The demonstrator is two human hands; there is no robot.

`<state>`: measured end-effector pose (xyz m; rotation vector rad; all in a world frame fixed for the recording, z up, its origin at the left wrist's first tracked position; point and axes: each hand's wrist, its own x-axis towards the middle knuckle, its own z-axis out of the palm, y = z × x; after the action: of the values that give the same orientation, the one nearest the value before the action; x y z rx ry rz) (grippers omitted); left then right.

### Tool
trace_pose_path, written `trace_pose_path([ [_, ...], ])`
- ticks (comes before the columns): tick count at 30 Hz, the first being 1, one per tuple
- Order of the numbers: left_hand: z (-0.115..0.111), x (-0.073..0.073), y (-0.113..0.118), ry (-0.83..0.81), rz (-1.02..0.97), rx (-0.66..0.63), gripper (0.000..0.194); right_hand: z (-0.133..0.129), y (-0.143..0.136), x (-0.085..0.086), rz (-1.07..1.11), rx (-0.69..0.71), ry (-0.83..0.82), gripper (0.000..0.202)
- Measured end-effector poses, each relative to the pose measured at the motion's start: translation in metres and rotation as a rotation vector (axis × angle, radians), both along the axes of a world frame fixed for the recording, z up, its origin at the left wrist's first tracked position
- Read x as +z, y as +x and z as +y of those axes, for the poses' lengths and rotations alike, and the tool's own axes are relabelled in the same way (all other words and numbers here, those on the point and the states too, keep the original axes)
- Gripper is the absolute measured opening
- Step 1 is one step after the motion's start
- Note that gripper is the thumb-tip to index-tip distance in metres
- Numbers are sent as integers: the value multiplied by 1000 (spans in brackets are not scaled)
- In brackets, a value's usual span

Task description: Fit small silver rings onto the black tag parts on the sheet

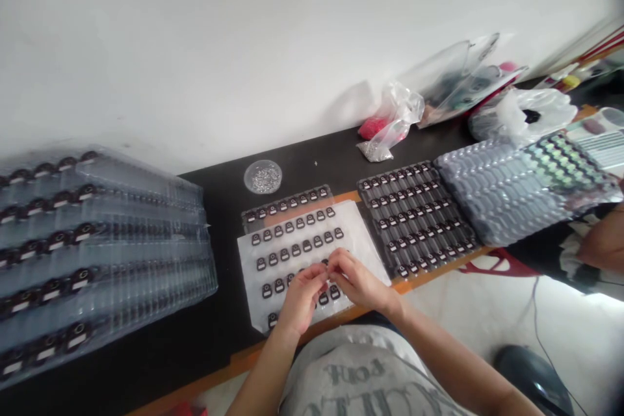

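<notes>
1. Your left hand [303, 299] and right hand [359, 281]: fingertips together, can't tell whether either grips anything.
2. Black pieces [296, 249] sit in rows over the white sheet [361, 234], beneath your hands.

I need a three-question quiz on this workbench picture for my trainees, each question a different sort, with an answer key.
1. Multiple choice: on what do the small dark pieces beneath the person's hands lie?
A) a round dish
B) a white sheet
C) a plastic bag
2. True or false: the left hand and the right hand are held far apart.
3. Fill the blank: the large stack of clear trays stands toward the ____ edge of the picture.

Key: 1. B. 2. False; their fingertips come together over the sheet. 3. left.
</notes>
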<state>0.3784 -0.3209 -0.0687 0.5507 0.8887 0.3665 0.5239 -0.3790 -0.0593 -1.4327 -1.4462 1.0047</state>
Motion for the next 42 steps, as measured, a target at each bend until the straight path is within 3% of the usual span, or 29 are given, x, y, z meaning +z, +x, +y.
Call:
trace_pose_path([
  [18, -3, 0, 2, 20, 7, 9, 7, -3, 0, -3, 0, -14, 8, 11],
  [32, -2, -11, 0, 277, 195, -34, 16, 0, -3, -15, 14, -87, -19, 13],
  [37, 16, -30, -4, 468, 306, 5, 14, 0, -1, -21, 55, -161, -55, 10],
  [42, 73, -58, -2, 1014, 611, -59, 11, -7, 8, -30, 80, -233, -154, 7],
])
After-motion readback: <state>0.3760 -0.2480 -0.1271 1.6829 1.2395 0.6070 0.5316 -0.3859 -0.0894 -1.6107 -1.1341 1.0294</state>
